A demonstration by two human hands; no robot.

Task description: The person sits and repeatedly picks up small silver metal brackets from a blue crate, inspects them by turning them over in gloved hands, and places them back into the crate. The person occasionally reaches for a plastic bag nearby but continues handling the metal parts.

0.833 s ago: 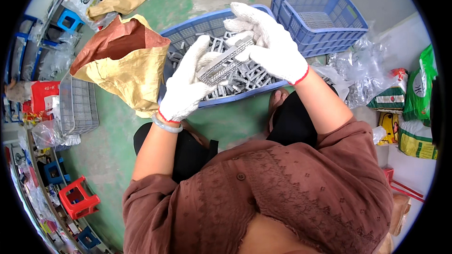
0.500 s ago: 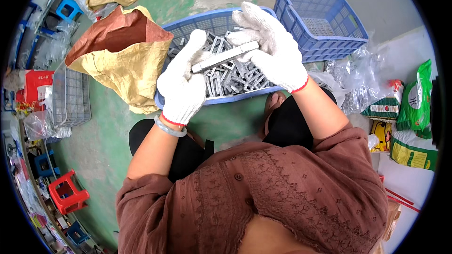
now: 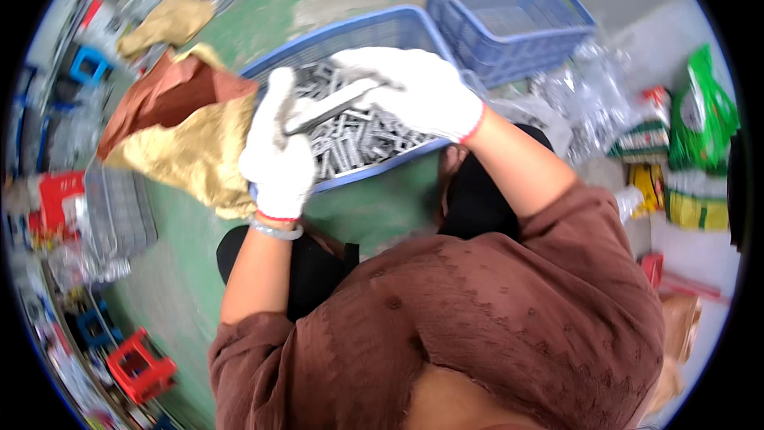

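A long grey metal bar (image 3: 333, 105) is held slantwise between my two white-gloved hands. My left hand (image 3: 278, 155) grips its lower left end, with one finger sticking up beside it. At the upper right end, my right hand (image 3: 422, 94) closes over the bar with its fingers folded across; they are blurred. Directly below lies a blue plastic basket (image 3: 382, 28), full of small grey metal frame-like parts (image 3: 358, 137). My hands partly hide these parts.
A yellow woven sack (image 3: 195, 147) with a reddish-brown lining stands open left of the basket. Another blue basket (image 3: 461, 52) is at the far right, beside clear plastic bags (image 3: 593, 103). A grey crate (image 3: 123, 211) and red stool (image 3: 142, 366) are on the left.
The view has shifted and blurred. My right hand has turned, its raised fingers now folded over the bar. The bar remains between both hands, tilted more steeply.
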